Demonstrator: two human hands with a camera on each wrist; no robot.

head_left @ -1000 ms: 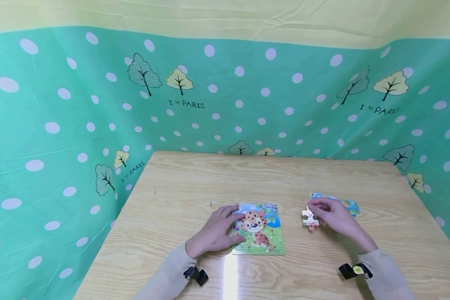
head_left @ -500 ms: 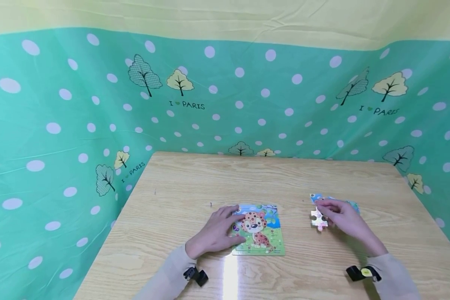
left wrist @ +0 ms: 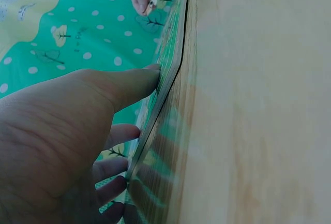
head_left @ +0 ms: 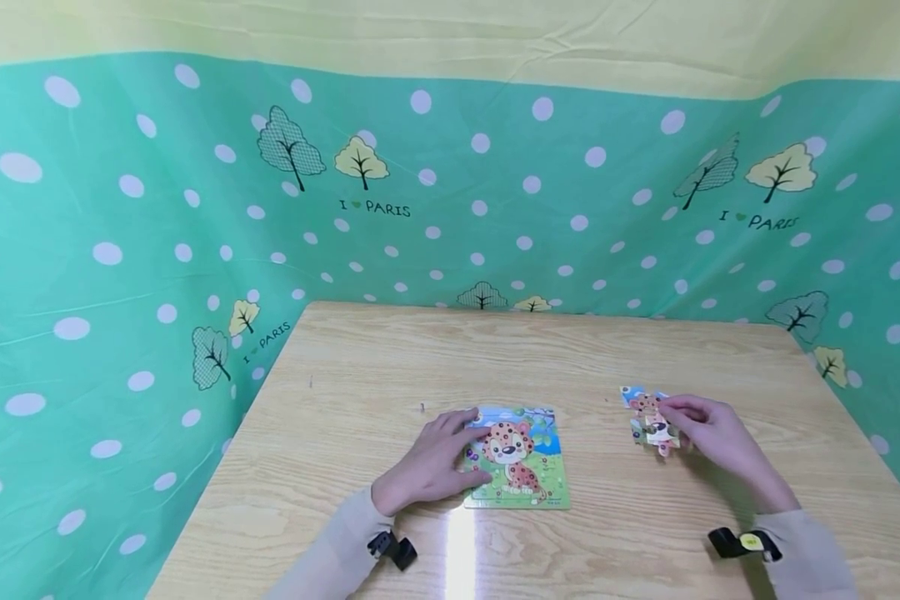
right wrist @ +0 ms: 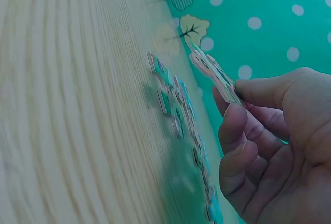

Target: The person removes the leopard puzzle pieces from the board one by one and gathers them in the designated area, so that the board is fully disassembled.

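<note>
A square puzzle board (head_left: 523, 458) with a seated spotted leopard cub lies flat on the table. My left hand (head_left: 429, 467) rests along its left side, fingers spread. In the left wrist view the thumb (left wrist: 134, 84) lies over the board's edge (left wrist: 170, 69). Further right, my right hand (head_left: 720, 433) pinches a puzzle piece (head_left: 658, 431) between thumb and fingers. The right wrist view shows this piece (right wrist: 214, 74) tilted and raised above the table. Several joined puzzle pieces (head_left: 645, 403) lie beneath and behind it, partly hidden by the right hand.
The wooden table (head_left: 390, 358) carries a bright light reflection in front of the board. Two tiny dark specks lie left of and behind the board. A green dotted cloth (head_left: 450, 208) with printed trees hangs around the table's back and sides.
My right hand has moved to the right with the pinched puzzle piece, uncovering more of the joined pieces at their left. My left hand and the board have stayed put.
</note>
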